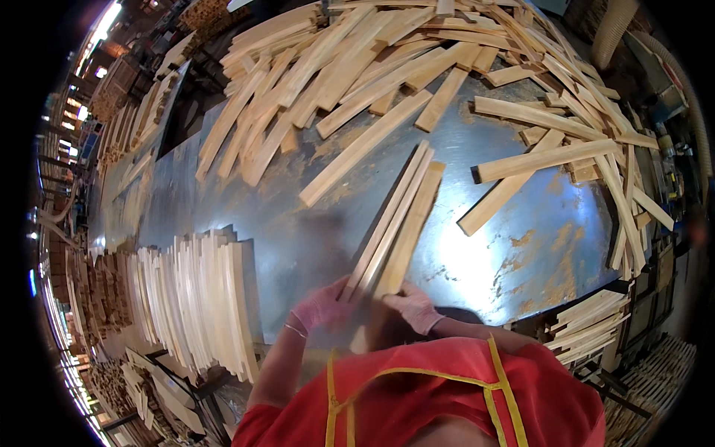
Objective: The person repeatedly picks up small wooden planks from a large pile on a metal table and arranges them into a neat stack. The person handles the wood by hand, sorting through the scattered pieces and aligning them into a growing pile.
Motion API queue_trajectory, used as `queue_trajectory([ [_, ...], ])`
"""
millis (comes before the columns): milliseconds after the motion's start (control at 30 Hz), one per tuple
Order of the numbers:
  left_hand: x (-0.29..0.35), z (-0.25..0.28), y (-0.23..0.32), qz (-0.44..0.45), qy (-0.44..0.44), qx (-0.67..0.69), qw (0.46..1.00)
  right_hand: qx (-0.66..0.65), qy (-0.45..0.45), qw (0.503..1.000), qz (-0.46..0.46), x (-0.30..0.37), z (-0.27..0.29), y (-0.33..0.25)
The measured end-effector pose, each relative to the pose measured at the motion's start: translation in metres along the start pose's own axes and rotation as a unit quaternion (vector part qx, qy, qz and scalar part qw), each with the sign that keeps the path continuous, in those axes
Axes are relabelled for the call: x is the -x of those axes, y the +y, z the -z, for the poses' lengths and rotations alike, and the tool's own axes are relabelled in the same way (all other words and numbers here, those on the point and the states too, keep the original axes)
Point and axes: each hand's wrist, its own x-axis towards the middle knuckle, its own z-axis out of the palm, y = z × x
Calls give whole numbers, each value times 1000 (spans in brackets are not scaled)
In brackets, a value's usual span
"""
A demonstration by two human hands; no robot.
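Note:
In a light pinkish glove, my left hand (pixel 325 304) is closed round the near end of narrow wooden slats (pixel 395 216) that stand on edge side by side and point away from me. My right hand (pixel 414 307), gloved alike, grips the near end of a wider wooden board (pixel 414 227) just to the right of them. The board lies at nearly the same slant as the slats, with a thin gap between. Their nearest ends, close to my red apron, are blurred.
A shiny metal table (pixel 290 253) with sawdust patches spreads before me. Loose boards (pixel 372 71) are heaped along its far side, more (pixel 547 160) at the right. An upright row of pale slats (pixel 197 298) stands at the left. Stacked slats (pixel 588 324) sit low at the right.

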Motion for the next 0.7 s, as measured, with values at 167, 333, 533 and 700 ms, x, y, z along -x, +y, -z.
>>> queue_trajectory([
  [167,5,-29,-11,-30,266,-313,911,316,-277,901,106,-20,-74,22],
  [333,-2,-27,-60,-59,349,-230,907,248,-317,912,-82,-13,-91,-39],
  [533,77,25,-106,-50,365,-55,928,-14,-90,983,-162,-11,-52,-31],
  [700,132,100,-250,-21,541,-272,796,-122,13,984,-128,-20,-3,-34],
])
